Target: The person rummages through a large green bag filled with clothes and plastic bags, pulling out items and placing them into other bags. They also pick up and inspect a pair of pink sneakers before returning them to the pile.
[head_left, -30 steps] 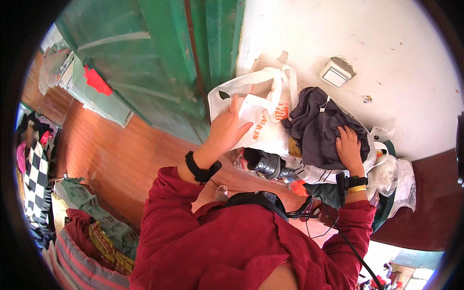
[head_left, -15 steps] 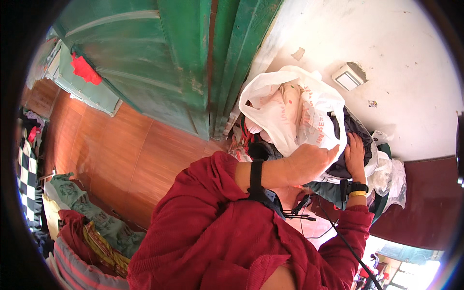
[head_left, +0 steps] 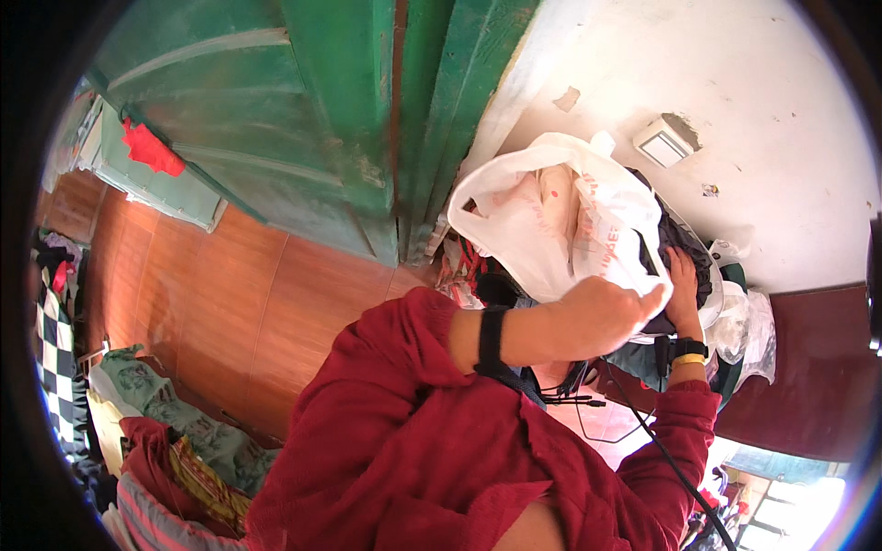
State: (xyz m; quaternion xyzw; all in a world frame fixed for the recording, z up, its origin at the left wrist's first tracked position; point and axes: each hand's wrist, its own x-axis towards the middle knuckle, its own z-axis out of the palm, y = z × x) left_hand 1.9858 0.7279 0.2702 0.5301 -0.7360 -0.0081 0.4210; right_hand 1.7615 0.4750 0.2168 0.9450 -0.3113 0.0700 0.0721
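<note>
A white plastic bag [head_left: 514, 234] with red lettering stands open-mouthed against the wall, pale, bunched plastic inside it. Reaching across in front of it, my left hand [head_left: 611, 312] is closed on the right part of its rim. My right hand [head_left: 682, 289] lies open beside it, fingers stretched along crumpled black fabric [head_left: 698, 253]. This black fabric is tucked between the white bag and a light, rounded rim by the wall. The fingertips of my left hand are partly hidden from view.
A green door [head_left: 248, 110] stands at upper left over a brown tiled floor [head_left: 230, 312]. Clear plastic bags [head_left: 749, 335] hang beside a dark red panel [head_left: 818, 367]. Black cables [head_left: 588, 404] dangle below my hands. Piled fabrics [head_left: 184, 413] lie at lower left.
My left hand has shifted slightly right and down, drawing the white bag's rim with it, and the bag's mouth has changed shape. My right hand stays on the black fabric.
</note>
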